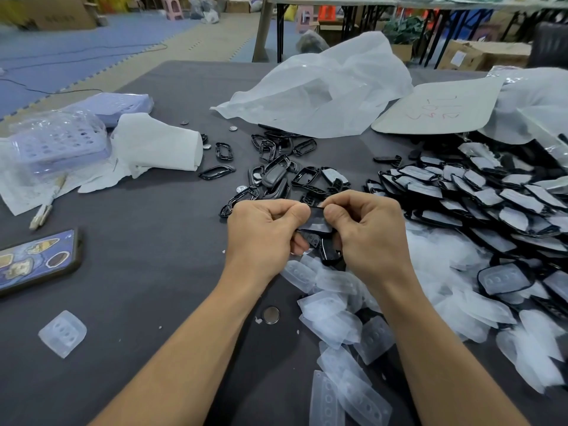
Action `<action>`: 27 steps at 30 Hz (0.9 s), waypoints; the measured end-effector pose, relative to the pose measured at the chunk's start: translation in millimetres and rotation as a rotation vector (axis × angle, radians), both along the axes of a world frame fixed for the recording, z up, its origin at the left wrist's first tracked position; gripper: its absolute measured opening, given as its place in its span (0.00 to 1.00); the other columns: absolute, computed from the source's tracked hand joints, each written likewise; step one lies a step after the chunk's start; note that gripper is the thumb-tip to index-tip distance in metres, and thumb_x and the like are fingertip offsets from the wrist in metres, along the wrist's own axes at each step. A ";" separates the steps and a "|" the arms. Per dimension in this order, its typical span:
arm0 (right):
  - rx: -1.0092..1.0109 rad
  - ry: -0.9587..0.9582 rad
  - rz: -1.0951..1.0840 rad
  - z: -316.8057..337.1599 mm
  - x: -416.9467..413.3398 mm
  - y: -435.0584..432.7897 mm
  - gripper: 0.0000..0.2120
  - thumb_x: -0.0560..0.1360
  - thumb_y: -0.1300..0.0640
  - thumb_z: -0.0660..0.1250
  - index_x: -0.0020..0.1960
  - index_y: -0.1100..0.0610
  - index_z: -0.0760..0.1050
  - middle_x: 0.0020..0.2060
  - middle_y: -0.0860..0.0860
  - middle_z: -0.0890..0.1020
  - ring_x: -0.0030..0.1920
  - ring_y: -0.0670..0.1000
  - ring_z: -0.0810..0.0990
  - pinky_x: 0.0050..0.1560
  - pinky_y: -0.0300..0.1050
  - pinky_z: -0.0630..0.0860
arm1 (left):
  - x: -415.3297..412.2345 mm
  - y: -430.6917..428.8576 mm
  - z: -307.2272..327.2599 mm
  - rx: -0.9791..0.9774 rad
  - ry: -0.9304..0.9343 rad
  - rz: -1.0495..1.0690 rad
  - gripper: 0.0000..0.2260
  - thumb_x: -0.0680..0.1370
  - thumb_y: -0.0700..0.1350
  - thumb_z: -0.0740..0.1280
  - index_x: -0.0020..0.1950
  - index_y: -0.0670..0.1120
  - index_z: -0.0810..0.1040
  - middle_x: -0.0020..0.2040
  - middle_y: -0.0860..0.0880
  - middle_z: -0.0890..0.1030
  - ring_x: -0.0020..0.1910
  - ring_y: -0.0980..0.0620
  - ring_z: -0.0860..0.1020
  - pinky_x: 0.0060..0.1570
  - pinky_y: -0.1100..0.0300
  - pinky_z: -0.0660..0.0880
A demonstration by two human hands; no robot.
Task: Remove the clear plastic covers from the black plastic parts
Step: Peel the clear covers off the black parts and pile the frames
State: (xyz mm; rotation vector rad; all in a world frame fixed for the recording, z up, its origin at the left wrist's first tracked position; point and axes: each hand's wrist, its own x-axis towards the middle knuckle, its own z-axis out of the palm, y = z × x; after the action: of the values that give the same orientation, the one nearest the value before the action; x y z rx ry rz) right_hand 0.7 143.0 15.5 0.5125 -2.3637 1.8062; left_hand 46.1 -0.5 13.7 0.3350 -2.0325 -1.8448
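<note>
Grey table (pixel 138 287), left hand (pixel 264 235) and right hand (pixel 365 232) pinching one black part (pixel 319 224) between them, loose clear covers (pixel 335 324) just below, covered parts (pixel 479 195) right of hands.

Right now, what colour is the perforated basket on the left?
The basket is pale lilac; the head view shows it.

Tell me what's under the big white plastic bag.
Black plastic parts poke out at the near edge of the white plastic bag; anything deeper beneath is hidden.
</note>
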 end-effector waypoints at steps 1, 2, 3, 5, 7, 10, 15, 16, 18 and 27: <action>0.005 0.009 -0.003 -1.0 -0.2 0.5 0.11 0.77 0.63 0.71 0.39 0.51 0.83 0.27 0.44 0.80 0.27 0.43 0.75 0.32 0.43 0.73 | 0.0 -0.7 0.4 0.015 -0.023 -0.016 0.10 0.78 0.40 0.75 0.38 0.50 0.88 0.31 0.44 0.85 0.24 0.49 0.81 0.27 0.60 0.78; 0.012 0.017 -0.008 -1.9 -0.6 0.7 0.11 0.77 0.63 0.71 0.39 0.50 0.83 0.28 0.44 0.80 0.27 0.43 0.75 0.32 0.42 0.73 | 0.3 -1.8 1.1 0.048 -0.049 -0.039 0.09 0.78 0.41 0.74 0.39 0.48 0.88 0.33 0.44 0.85 0.26 0.49 0.82 0.27 0.60 0.78; 0.019 0.023 -0.014 -2.6 -1.0 1.2 0.11 0.77 0.63 0.72 0.40 0.50 0.83 0.28 0.44 0.81 0.27 0.43 0.75 0.32 0.41 0.73 | 0.6 -3.6 2.6 0.100 -0.081 -0.064 0.10 0.79 0.43 0.74 0.39 0.46 0.88 0.34 0.44 0.86 0.27 0.49 0.82 0.27 0.60 0.79; 0.026 0.030 -0.030 -3.1 -2.3 2.5 0.11 0.77 0.62 0.73 0.39 0.49 0.84 0.29 0.43 0.82 0.28 0.42 0.76 0.32 0.39 0.73 | 1.2 -9.3 5.6 0.212 -0.143 -0.113 0.14 0.82 0.46 0.70 0.39 0.44 0.88 0.36 0.42 0.86 0.29 0.49 0.84 0.28 0.60 0.80; 0.019 0.027 -0.037 -3.2 -4.0 3.7 0.12 0.77 0.63 0.73 0.39 0.49 0.84 0.31 0.44 0.83 0.30 0.43 0.78 0.33 0.41 0.76 | 1.4 -15.7 8.0 0.271 -0.181 -0.166 0.15 0.82 0.45 0.68 0.39 0.44 0.89 0.37 0.40 0.87 0.30 0.49 0.84 0.29 0.61 0.80; 0.017 0.026 -0.027 -3.0 -3.9 4.4 0.11 0.77 0.63 0.73 0.40 0.50 0.84 0.31 0.45 0.83 0.30 0.44 0.78 0.32 0.41 0.75 | 1.3 -19.1 7.4 0.233 -0.222 -0.234 0.13 0.80 0.40 0.68 0.39 0.44 0.89 0.40 0.39 0.87 0.32 0.50 0.85 0.32 0.62 0.80; 0.021 0.034 0.000 -0.6 -2.5 4.1 0.11 0.76 0.64 0.73 0.40 0.50 0.84 0.31 0.46 0.83 0.29 0.46 0.78 0.32 0.40 0.75 | 3.2 -16.8 5.0 0.158 -0.224 -0.283 0.08 0.79 0.36 0.70 0.44 0.41 0.88 0.38 0.41 0.87 0.32 0.52 0.84 0.33 0.64 0.80; 0.015 0.014 0.004 -0.4 -2.3 3.6 0.11 0.77 0.64 0.72 0.40 0.50 0.84 0.29 0.45 0.82 0.28 0.45 0.76 0.31 0.39 0.73 | 3.2 -17.0 5.0 0.160 -0.219 -0.275 0.08 0.79 0.36 0.71 0.43 0.42 0.88 0.37 0.41 0.87 0.32 0.52 0.84 0.33 0.64 0.80; -0.027 -0.051 0.001 -0.2 -2.1 2.6 0.11 0.77 0.65 0.72 0.39 0.52 0.84 0.27 0.46 0.81 0.27 0.44 0.75 0.29 0.39 0.72 | 2.3 -16.5 4.9 0.165 -0.206 -0.238 0.09 0.79 0.35 0.71 0.41 0.44 0.88 0.36 0.42 0.87 0.31 0.52 0.84 0.31 0.64 0.80; -0.201 -0.315 0.114 3.7 4.3 -2.2 0.11 0.74 0.72 0.71 0.48 0.57 0.82 0.32 0.55 0.85 0.27 0.52 0.80 0.28 0.44 0.78 | -0.6 -9.7 -0.3 0.170 -0.099 -0.112 0.04 0.78 0.31 0.71 0.50 0.36 0.86 0.32 0.42 0.84 0.27 0.52 0.82 0.28 0.64 0.77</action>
State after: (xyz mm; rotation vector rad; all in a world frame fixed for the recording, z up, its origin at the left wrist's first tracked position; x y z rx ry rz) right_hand 5.0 140.8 19.2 0.3666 -2.3399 2.2972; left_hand 45.4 -10.2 13.4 0.3722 -1.9993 -2.1156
